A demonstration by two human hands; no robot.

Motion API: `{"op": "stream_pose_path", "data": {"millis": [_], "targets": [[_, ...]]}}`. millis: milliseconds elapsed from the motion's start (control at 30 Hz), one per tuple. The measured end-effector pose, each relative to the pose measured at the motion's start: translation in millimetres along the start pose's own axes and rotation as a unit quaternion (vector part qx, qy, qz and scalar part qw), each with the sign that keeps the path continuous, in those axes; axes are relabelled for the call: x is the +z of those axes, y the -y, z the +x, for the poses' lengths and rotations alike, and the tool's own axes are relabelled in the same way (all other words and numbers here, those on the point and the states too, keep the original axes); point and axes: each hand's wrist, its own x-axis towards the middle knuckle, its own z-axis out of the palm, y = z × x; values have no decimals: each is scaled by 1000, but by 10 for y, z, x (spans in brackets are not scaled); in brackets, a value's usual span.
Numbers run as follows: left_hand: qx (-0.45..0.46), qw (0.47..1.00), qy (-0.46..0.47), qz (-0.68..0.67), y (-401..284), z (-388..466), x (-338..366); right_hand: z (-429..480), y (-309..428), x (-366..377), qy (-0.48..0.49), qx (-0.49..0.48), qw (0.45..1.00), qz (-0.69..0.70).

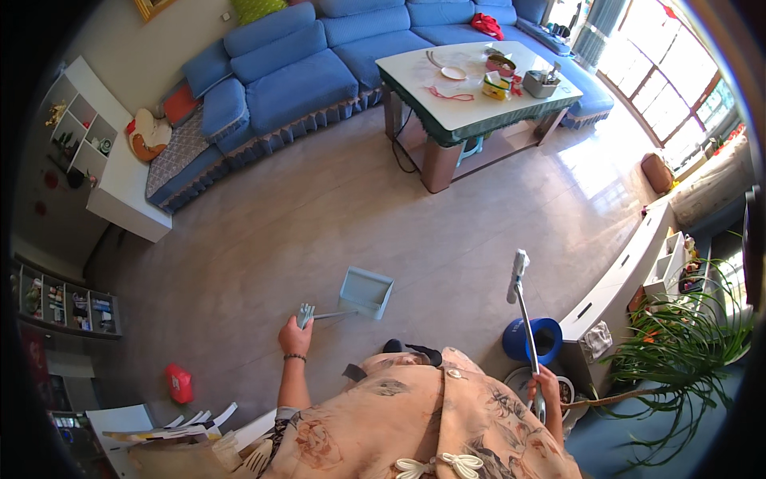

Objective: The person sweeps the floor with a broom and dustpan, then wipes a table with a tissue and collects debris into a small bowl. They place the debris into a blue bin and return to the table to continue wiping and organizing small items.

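My left hand (295,337) is closed around the upper end of a long-handled dustpan (366,293), just below its comb-like grey top. The pale blue-grey pan is at floor level, its handle running from my fist into it. On the right, my right hand (544,383) grips the metal pole of a long-handled cleaning tool (526,323). That tool points away from me, and its narrow white head (517,275) appears raised above the floor. Whether the head is a mop or a brush I cannot tell. Beside the pole stands a blue bucket (516,340).
A white-topped table (413,72) bearing several items stands ahead, before a blue sofa (299,90). Low white drawers (622,269) and a leafy potted plant (676,341) border the right. A red bag-like item (179,383) lies at left. Grey floor (269,221) spreads between.
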Motion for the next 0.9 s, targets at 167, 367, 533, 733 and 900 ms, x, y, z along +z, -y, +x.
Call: {"op": "stream_pose_path", "data": {"millis": [167,367,533,733,900], "targets": [[-8,1000,-13,23,258,286,-127,444,341,743,33,59,997,-22],[-53,997,-48,27,359,650,-2,1209,983,1432,65,130,988,-53],[-110,990,-68,60,282,1112,135,2120,1512,1905,91,151,982,-62],[-133,980,-70,131,-110,1746,178,3194,2239,2794,136,153,957,-205],[-118,985,-48,113,-535,2288,296,3574,2813,3945,275,46,929,-244]]}}
